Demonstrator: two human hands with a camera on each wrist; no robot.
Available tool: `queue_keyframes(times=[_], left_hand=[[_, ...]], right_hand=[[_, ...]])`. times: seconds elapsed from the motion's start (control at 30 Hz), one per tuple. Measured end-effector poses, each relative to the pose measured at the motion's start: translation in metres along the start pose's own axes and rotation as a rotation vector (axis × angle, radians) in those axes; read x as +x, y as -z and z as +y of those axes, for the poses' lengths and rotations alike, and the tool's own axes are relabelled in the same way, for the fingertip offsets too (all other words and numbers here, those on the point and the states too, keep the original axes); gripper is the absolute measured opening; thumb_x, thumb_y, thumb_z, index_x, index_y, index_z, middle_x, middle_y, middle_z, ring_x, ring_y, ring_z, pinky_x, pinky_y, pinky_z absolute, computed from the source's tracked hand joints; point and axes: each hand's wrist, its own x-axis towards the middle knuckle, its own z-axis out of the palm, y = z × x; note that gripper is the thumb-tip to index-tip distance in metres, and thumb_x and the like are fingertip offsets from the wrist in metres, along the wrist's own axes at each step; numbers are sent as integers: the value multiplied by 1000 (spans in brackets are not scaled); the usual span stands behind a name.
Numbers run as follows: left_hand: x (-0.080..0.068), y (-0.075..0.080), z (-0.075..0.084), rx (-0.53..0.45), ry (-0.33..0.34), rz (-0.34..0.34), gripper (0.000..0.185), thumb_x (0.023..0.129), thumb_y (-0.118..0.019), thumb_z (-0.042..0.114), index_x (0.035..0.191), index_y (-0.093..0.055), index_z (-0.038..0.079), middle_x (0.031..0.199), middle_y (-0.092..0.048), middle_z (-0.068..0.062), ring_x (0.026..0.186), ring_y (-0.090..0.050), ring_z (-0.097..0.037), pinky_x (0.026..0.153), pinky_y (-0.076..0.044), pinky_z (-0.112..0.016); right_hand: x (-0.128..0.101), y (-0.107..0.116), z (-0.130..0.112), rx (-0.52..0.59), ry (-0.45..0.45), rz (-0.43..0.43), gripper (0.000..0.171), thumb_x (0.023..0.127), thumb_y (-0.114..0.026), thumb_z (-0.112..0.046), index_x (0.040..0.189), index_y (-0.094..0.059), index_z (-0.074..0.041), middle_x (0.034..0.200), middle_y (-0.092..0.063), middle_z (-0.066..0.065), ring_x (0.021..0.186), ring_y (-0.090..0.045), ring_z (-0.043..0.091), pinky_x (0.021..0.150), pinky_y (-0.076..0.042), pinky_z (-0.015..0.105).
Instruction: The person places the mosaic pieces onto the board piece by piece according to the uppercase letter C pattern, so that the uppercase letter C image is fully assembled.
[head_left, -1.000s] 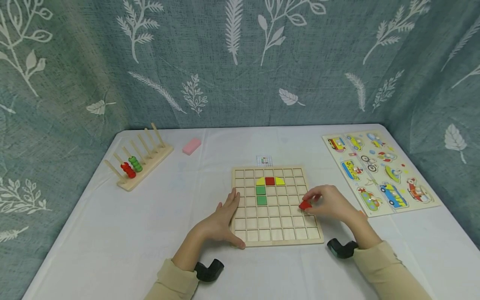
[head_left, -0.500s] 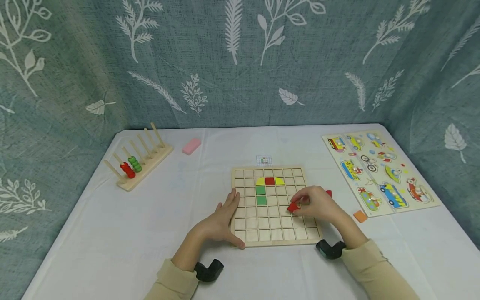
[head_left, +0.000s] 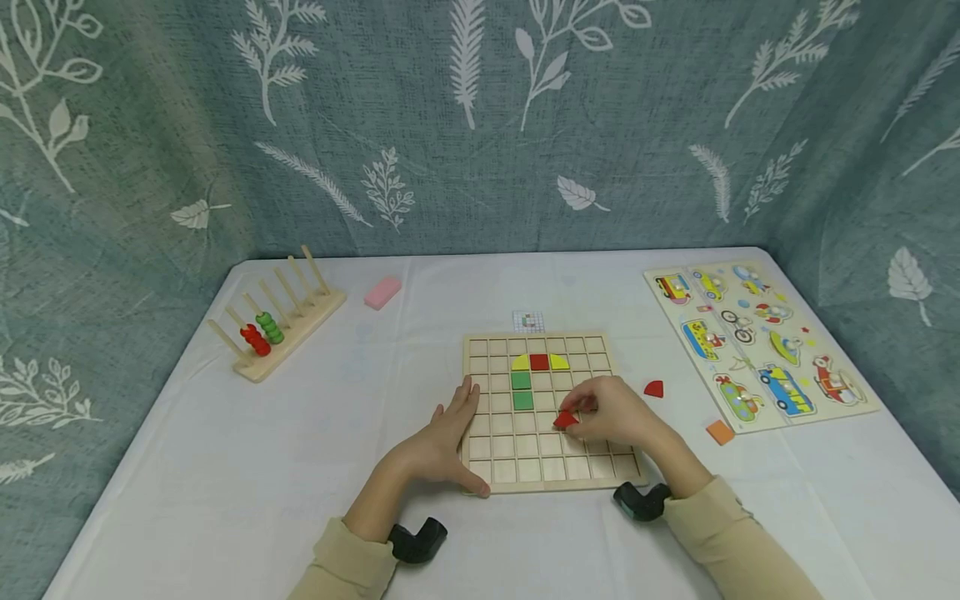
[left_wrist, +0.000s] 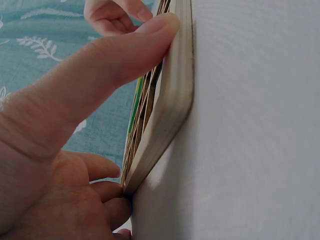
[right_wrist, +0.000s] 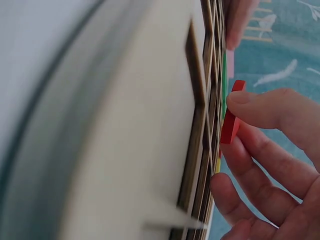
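Note:
A wooden grid board (head_left: 525, 473) lies on the table. Along its upper rows sit a red square tile (head_left: 539, 362) between two yellow quarter-circle tiles (head_left: 559, 362), with two green square tiles (head_left: 522, 401) in a column below the left yellow one. My left hand (head_left: 435, 447) rests at the board's left front corner, fingers along the left side and thumb (left_wrist: 150, 42) on the front edge. Above the middle of the grid, my right hand (head_left: 615, 414) pinches a red wooden tile (right_wrist: 230, 125) between thumb and fingertips, tilted over the cells.
Right of the board lie a red quarter-circle tile (head_left: 654, 389) and an orange square tile (head_left: 721, 432), near a vehicle puzzle board (head_left: 720, 392). Behind the grid is a small pattern card (head_left: 528, 322). A pink block (head_left: 383, 292) and a bead peg rack (head_left: 296, 337) stand back left.
My right hand has moved left over the grid with the red tile. The red quarter-circle and orange tiles on the table have come into full view. My left hand stays in place.

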Motion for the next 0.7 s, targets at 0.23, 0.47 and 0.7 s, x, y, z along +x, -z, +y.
queue_keyframes(times=[0.23,0.47,0.7], left_hand=[[0,0,1,0,5,-2,131,51,-90,28,145,-4,-1,151,9,-13,138,6,-23,110,-2,-45],[0,1,1,6,6,-4,131,51,-90,28,145,-4,-2,151,9,-14,138,6,-23,110,-2,-45],[0,1,1,11,8,-6,131,51,-90,28,145,-4,-2,151,9,-13,138,6,-24,110,-3,-45]], right_hand=[[4,-5,-5,-21,17,-11,19,67,-78,-11,83,-70,-12,76,-61,-7,70,-51,12,64,-45,27],[8,-10,-11,-24,50,-21,17,67,-78,-11,83,-70,-12,73,-60,-7,67,-50,11,60,-44,25],[11,-14,-18,-34,19,-28,17,67,-78,-12,82,-70,-13,73,-60,-7,64,-49,11,57,-42,25]])
